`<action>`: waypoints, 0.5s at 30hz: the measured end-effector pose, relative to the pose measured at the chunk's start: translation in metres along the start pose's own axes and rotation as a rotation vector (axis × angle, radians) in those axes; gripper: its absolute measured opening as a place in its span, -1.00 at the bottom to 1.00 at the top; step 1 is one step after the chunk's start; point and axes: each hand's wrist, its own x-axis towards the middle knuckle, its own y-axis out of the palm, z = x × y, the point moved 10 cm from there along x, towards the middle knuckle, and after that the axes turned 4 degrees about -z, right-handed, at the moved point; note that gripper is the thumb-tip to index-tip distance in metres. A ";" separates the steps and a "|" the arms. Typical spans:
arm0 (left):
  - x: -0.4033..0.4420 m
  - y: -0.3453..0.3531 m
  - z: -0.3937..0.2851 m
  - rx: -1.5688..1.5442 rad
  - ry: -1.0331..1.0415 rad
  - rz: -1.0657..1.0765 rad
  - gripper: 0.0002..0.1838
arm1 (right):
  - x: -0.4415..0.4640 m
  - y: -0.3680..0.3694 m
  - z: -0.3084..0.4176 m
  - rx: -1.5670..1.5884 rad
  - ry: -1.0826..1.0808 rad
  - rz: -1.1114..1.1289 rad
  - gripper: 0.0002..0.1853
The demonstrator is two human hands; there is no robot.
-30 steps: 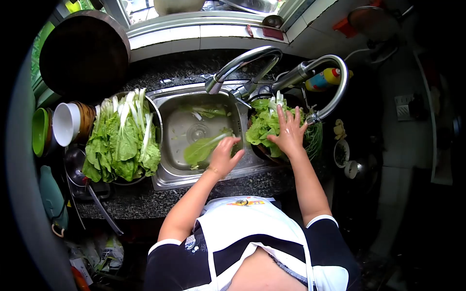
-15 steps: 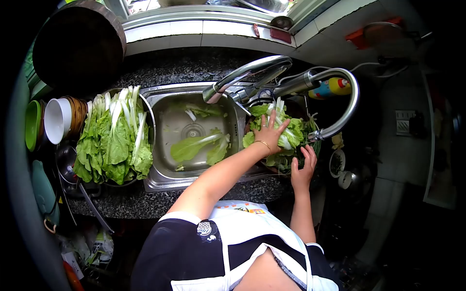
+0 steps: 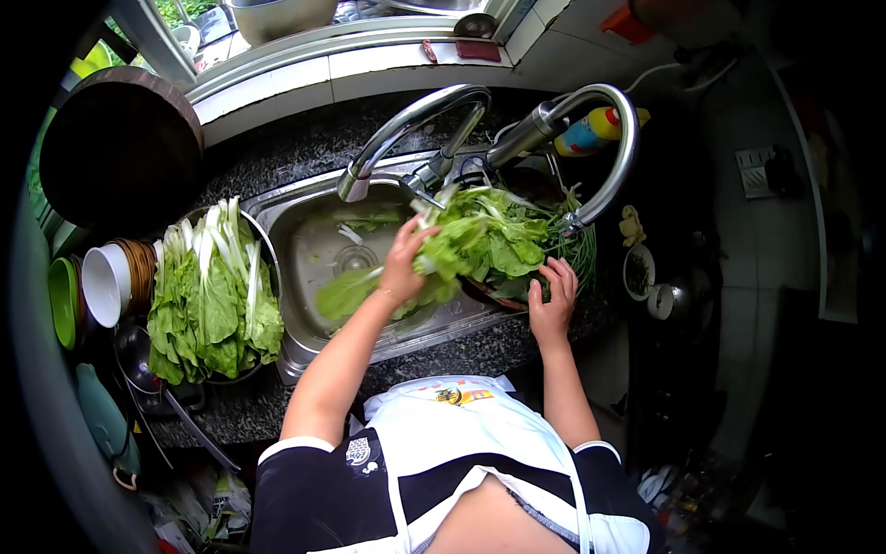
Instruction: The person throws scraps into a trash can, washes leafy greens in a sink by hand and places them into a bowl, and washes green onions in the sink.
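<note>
Over the right part of the sink (image 3: 300, 323), my left hand (image 3: 403, 265) is closed on a bunch of leafy greens (image 3: 448, 242), blurred by motion. The bunch reaches toward more lettuce (image 3: 512, 242) piled in a dark basket to the right of the sink. My right hand (image 3: 553, 295) is at the near right edge of that pile, fingers bent and apart, holding nothing that shows. Loose leaves (image 3: 346, 294) lie in the water in the sink. A large bunch of greens (image 3: 217, 295) with white stems fills a metal basin left of the sink.
Two curved faucets (image 3: 411, 109) (image 3: 628, 152) arch over the sink's back and right side. Bowls (image 3: 106, 284), a ladle (image 3: 138, 355) and a round board (image 3: 120, 148) are at the left. Behind the right faucet is a yellow and blue bottle (image 3: 586, 131). Small dishes (image 3: 639, 270) sit farther right.
My left hand has moved left from the basket to over the sink, now with greens in it. My right hand remains beside the pile. The camera view has shifted.
</note>
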 end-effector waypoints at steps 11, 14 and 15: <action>-0.122 -0.087 0.097 0.886 -0.609 0.408 -0.07 | 0.042 0.095 0.033 -0.280 -0.104 0.266 -0.31; -0.123 -0.071 0.089 0.770 -0.492 0.256 -0.12 | 0.038 0.117 0.019 -0.416 -0.108 0.381 -0.22; -0.118 -0.065 0.078 0.707 -0.433 0.192 -0.17 | 0.040 0.119 0.022 -0.502 -0.150 0.394 -0.27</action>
